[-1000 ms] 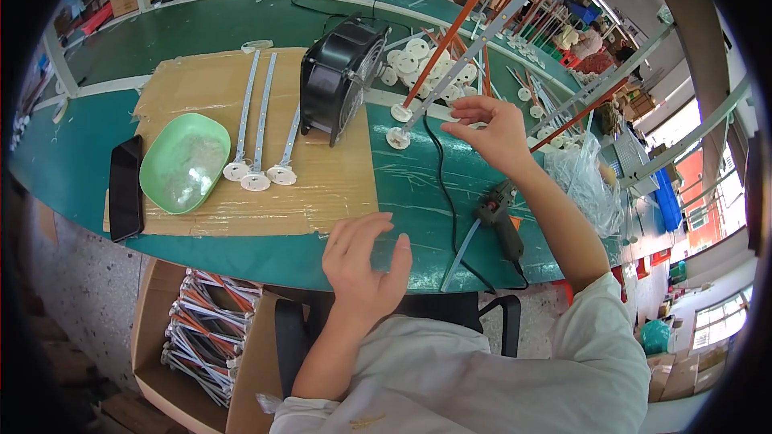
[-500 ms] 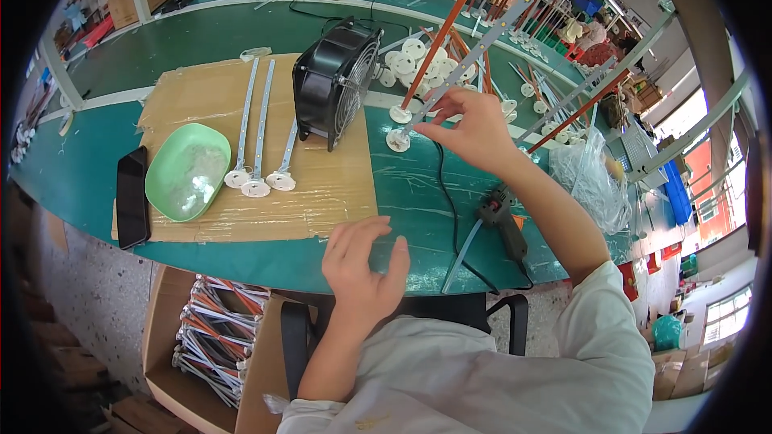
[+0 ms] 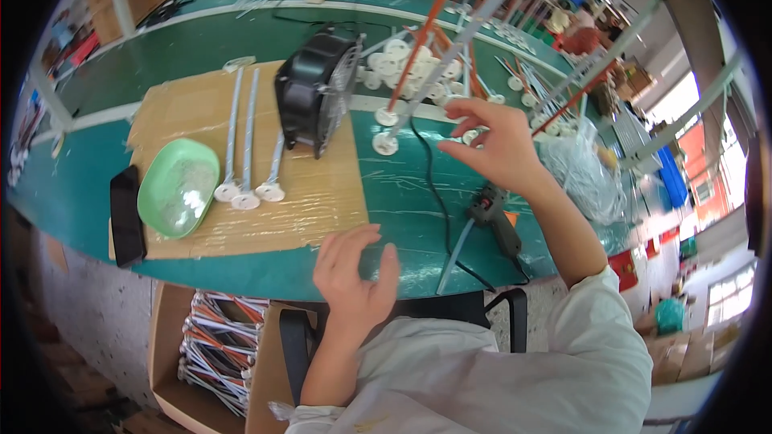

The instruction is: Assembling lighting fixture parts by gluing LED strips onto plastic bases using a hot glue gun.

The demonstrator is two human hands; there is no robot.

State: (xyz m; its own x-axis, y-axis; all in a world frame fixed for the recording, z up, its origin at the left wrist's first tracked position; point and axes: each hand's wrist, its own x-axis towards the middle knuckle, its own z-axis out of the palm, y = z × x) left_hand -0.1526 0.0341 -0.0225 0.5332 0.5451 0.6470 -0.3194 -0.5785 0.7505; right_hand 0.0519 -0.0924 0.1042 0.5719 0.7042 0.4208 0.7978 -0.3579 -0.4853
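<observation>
My right hand (image 3: 498,145) is held over the table with thumb and fingers apart and nothing between them. Just left of it, a pale grey strip (image 3: 434,76) stands upright on a round white base (image 3: 385,144). A red-brown strip (image 3: 422,40) rises from another white base (image 3: 386,116) right behind. Over the table's near edge hangs my left hand (image 3: 354,273), empty, its fingers loosely spread. A black glue gun (image 3: 494,213) lies below my right hand, with a pale glue stick (image 3: 457,257) at its back end.
A black fan (image 3: 316,92) stands on cardboard (image 3: 310,217) beside three pale strips with white bases (image 3: 245,201). Left of them are a green bowl (image 3: 149,201) and a black phone (image 3: 126,217). White discs (image 3: 402,64) pile up behind. A carton (image 3: 165,354) of bundled strips is below.
My right hand has let go of the grey strip and moved a little right of it. The strip stays standing. The whole view has shifted slightly, and my left hand remains open.
</observation>
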